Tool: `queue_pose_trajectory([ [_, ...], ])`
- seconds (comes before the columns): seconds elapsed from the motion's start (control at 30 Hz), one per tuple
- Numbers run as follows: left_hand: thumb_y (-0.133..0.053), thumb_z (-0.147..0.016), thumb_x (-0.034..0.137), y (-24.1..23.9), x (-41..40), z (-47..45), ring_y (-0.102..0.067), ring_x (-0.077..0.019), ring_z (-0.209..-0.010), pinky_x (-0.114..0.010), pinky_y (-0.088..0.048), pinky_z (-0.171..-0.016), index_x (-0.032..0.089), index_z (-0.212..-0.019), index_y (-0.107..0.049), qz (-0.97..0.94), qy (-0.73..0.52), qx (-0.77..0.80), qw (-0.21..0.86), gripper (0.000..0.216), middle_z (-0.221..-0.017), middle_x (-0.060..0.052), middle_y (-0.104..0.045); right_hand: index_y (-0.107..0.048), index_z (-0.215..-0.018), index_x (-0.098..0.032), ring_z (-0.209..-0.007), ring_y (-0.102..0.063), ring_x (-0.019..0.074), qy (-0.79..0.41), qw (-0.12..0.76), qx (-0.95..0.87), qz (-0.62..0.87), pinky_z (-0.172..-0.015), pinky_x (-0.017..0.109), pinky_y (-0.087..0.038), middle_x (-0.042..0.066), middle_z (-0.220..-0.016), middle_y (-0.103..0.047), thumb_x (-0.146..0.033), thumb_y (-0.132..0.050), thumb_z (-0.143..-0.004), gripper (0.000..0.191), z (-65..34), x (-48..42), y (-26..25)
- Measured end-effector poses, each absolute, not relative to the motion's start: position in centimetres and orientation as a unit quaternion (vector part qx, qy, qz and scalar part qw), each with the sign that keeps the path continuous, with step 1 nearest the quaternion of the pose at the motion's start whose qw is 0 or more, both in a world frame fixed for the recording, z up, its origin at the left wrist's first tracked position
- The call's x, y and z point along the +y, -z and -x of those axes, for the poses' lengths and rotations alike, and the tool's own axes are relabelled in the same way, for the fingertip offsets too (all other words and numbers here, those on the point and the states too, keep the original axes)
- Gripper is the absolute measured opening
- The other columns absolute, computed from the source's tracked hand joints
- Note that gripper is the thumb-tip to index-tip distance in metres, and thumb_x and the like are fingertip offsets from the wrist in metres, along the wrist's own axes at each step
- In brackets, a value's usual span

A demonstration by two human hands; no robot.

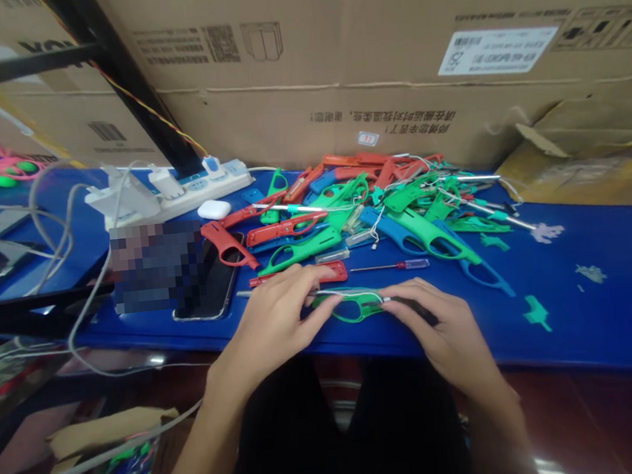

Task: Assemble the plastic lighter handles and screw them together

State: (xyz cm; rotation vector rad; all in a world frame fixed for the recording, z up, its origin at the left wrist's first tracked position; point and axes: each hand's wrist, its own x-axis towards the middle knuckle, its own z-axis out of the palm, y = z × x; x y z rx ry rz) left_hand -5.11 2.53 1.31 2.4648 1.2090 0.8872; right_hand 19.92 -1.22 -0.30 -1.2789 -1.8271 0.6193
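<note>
Green handle (350, 310), blue table (606, 291)

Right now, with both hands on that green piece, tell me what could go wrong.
1. The green piece is held by the left hand and the right hand close to the front edge of the blue table; a slip could drop it off.
2. The thin white wire along it might snag or kink under pressure.
3. The small screwdriver and the pile of handles lie just behind the hands; a nudge may scatter them.
</note>
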Motion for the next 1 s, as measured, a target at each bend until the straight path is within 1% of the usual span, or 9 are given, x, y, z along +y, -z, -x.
queue_pose_trajectory([
  [0.07,-0.066,-0.099,0.039,-1.8,3.1,4.7,-0.071,-0.0156,-0.076,-0.027,-0.053,-0.073,0.022,-0.118,-0.069,-0.864,-0.296,0.388,0.124,0.026,-0.101,-0.002,-0.077,-0.074,-0.104,-0.026,-0.094,-0.071,0.0176,-0.246,0.410,-0.721,0.502,-0.087,0.029,-0.051,-0.001,-0.101,-0.078,-0.026,-0.063,-0.100,0.011,-20.0,-1.2,0.3],
  [0.17,-0.066,-0.099,0.042,-2.4,3.9,4.2,-0.076,-0.0183,-0.085,-0.027,-0.056,-0.077,0.022,-0.125,-0.071,-0.889,-0.276,0.344,0.123,0.033,-0.107,-0.004,-0.080,-0.074,-0.104,-0.027,-0.093,-0.071,0.0166,-0.259,0.415,-0.720,0.493,-0.087,0.027,-0.050,-0.001,-0.101,-0.078,-0.026,-0.063,-0.101,0.012,-20.0,-1.2,0.2],
  [0.27,-0.060,-0.103,0.035,-2.7,4.4,3.8,-0.077,-0.0212,-0.100,-0.029,-0.057,-0.084,0.023,-0.129,-0.070,-0.914,-0.247,0.292,0.136,0.030,-0.116,-0.005,-0.080,-0.074,-0.103,-0.027,-0.092,-0.070,0.0160,-0.276,0.420,-0.715,0.486,-0.085,0.026,-0.050,-0.001,-0.099,-0.077,-0.027,-0.062,-0.101,0.012,-20.0,-1.3,0.0],
  [0.37,-0.056,-0.105,0.029,-2.7,4.4,3.5,-0.077,-0.0204,-0.103,-0.028,-0.057,-0.088,0.023,-0.128,-0.070,-0.921,-0.239,0.261,0.164,0.028,-0.120,-0.004,-0.079,-0.074,-0.101,-0.027,-0.091,-0.070,0.0159,-0.286,0.432,-0.705,0.485,-0.085,0.026,-0.050,-0.001,-0.098,-0.077,-0.028,-0.062,-0.102,0.013,-20.0,-1.3,-0.2],
  [0.5,-0.057,-0.104,0.027,-2.5,4.2,3.3,-0.077,-0.0193,-0.100,-0.027,-0.057,-0.086,0.021,-0.122,-0.072,-0.908,-0.275,0.266,0.171,0.024,-0.114,-0.005,-0.080,-0.075,-0.101,-0.028,-0.088,-0.070,0.0154,-0.297,0.448,-0.700,0.470,-0.082,0.025,-0.051,-0.002,-0.095,-0.077,-0.028,-0.063,-0.101,0.012,-20.0,-1.3,-0.1],
  [0.67,-0.061,-0.101,0.024,-2.5,4.0,2.9,-0.078,-0.0172,-0.087,-0.026,-0.057,-0.078,0.020,-0.112,-0.074,-0.901,-0.301,0.267,0.162,0.017,-0.101,-0.004,-0.081,-0.076,-0.103,-0.030,-0.087,-0.070,0.0144,-0.310,0.451,-0.701,0.457,-0.082,0.025,-0.050,-0.003,-0.095,-0.077,-0.027,-0.063,-0.101,0.013,-20.2,-1.3,0.1],
  [0.83,-0.064,-0.099,0.024,-2.3,4.1,2.6,-0.076,-0.0158,-0.078,-0.025,-0.056,-0.071,0.018,-0.102,-0.074,-0.884,-0.353,0.270,0.144,0.012,-0.090,-0.004,-0.080,-0.076,-0.099,-0.027,-0.082,-0.070,0.0154,-0.310,0.464,-0.684,0.471,-0.077,0.026,-0.051,-0.001,-0.091,-0.076,-0.028,-0.065,-0.099,0.012,-20.2,-1.5,0.0],
  [1.0,-0.067,-0.097,0.023,-2.3,3.9,2.7,-0.074,-0.0144,-0.073,-0.024,-0.055,-0.068,0.018,-0.100,-0.073,-0.878,-0.375,0.264,0.138,0.008,-0.084,-0.003,-0.079,-0.076,-0.095,-0.025,-0.078,-0.069,0.0159,-0.292,0.478,-0.674,0.482,-0.074,0.026,-0.051,-0.001,-0.088,-0.076,-0.028,-0.067,-0.097,0.010,-20.2,-1.5,-0.1],
])
